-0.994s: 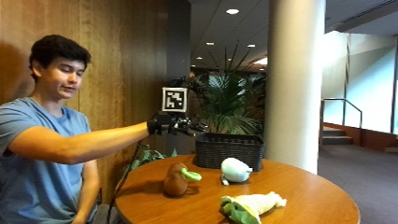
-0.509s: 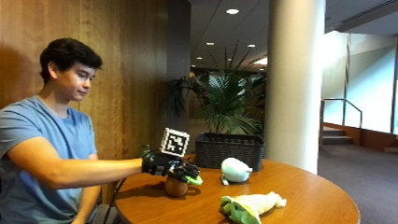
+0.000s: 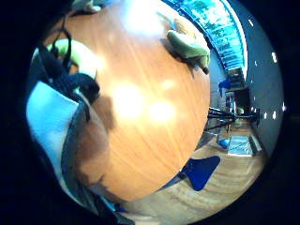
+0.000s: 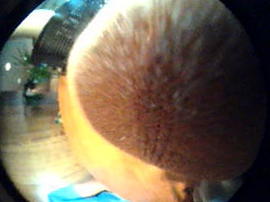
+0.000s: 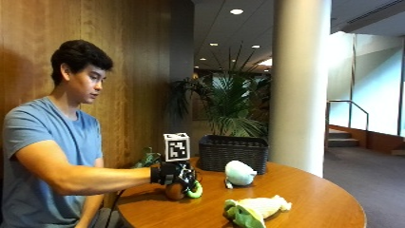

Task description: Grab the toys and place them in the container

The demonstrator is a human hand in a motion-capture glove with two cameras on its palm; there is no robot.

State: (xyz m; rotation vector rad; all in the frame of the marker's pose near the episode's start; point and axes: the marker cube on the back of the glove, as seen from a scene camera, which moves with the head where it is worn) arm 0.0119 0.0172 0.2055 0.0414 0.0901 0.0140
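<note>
Progress: None of the three toys on show is seen in the container. All three are seen on the round table, so the work is judged to be at its opening, with the first pick in hand and three placements left.

Step in hand: The brown toy is being closed on by the gloved right hand. No lift can be confirmed; the toy is seen at the tabletop.

Hand state: The fingers are seen draped down over the top of the brown toy. Whether they are curled tight round it cannot be told.

Brown toy and hand: The toy lies directly beneath the palm, at about 6 o'clock from the hand in the outside view. Brown fur is shown filling most of the thumb side palm view, so the toy is judged very close to the palm. A green part is seen at its side.

White toy: It is set at about 3 o'clock from the hand, apart from it, just in front of the container.

Yellow and green toy: It is laid flat at about 4 o'clock from the hand, nearer the table's front edge.

Container: The dark woven basket is placed at about 2 o'clock from the hand, at the far side of the table.
</note>
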